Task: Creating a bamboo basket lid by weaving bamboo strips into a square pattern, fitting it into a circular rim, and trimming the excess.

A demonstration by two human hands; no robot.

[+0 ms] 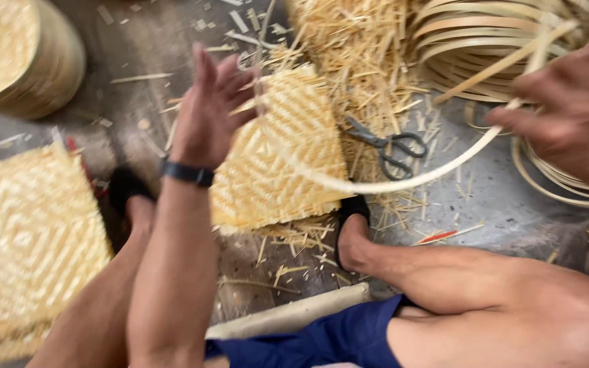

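Observation:
My left hand (214, 105) is raised over a woven bamboo mat (277, 160), fingers apart, touching one end of a long bent bamboo strip (376, 184). The strip curves low across the mat and rises to the right into my right hand (570, 112), which grips its other end. The mat lies flat on the floor between my feet. Both hands are blurred by motion.
Black scissors (386, 146) lie on the floor beside a heap of bamboo shavings (356, 48). Coiled bamboo hoops (485, 41) are stacked top right. A second woven mat (25, 238) lies at left, and a round stack of woven discs (15, 54) stands top left.

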